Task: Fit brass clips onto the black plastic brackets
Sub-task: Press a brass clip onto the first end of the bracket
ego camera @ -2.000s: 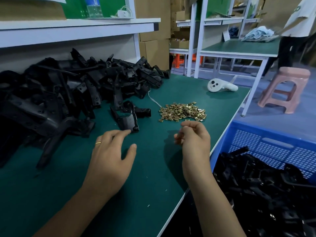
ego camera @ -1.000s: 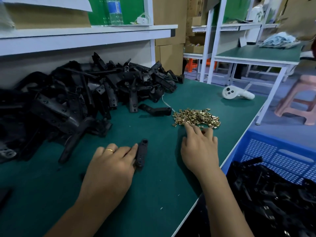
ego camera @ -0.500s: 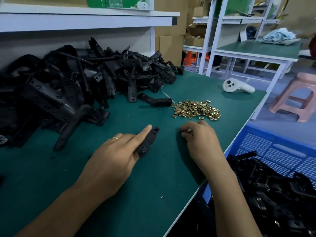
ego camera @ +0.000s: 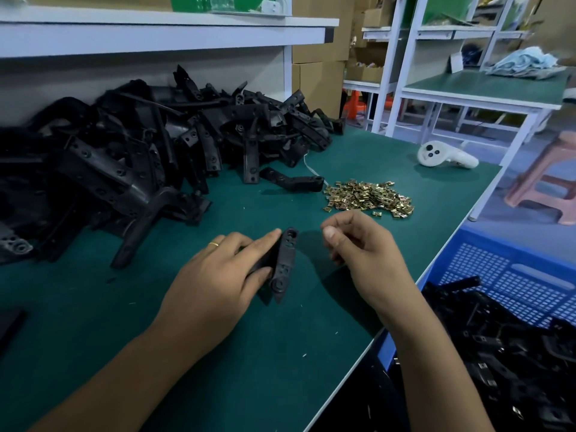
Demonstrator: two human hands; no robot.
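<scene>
Left hand grips bracket beside curled right hand.

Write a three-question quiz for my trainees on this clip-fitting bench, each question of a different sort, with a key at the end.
1. True or false: the left hand grips a black bracket.
2. Multiple choice: the pile of brass clips lies
A. in the blue crate
B. on the green mat, beyond the right hand
C. on the white shelf
3. Fill in: the big heap of black brackets lies on the ______ side of the bench.

Key
1. True; its fingers and thumb curl round the bracket.
2. B
3. Left

Whether the right hand's curled fingers pinch a clip cannot be seen.
</scene>
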